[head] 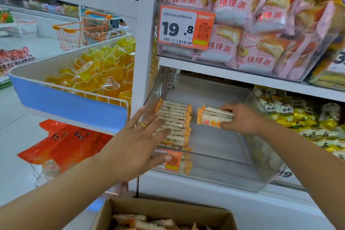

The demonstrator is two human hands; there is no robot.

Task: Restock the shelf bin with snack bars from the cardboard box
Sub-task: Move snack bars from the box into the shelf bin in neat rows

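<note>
Your right hand (242,119) grips a small bundle of snack bars (214,116) over the middle of the clear shelf bin (224,157), while your left hand (138,142), fingers spread and released, rests against the row of bars (174,123) stacked along the bin's left side. Below, the cardboard box (164,213) holds more bars, blurred, perhaps loosely piled. A price tag (186,27) above reads 19.8.
</note>
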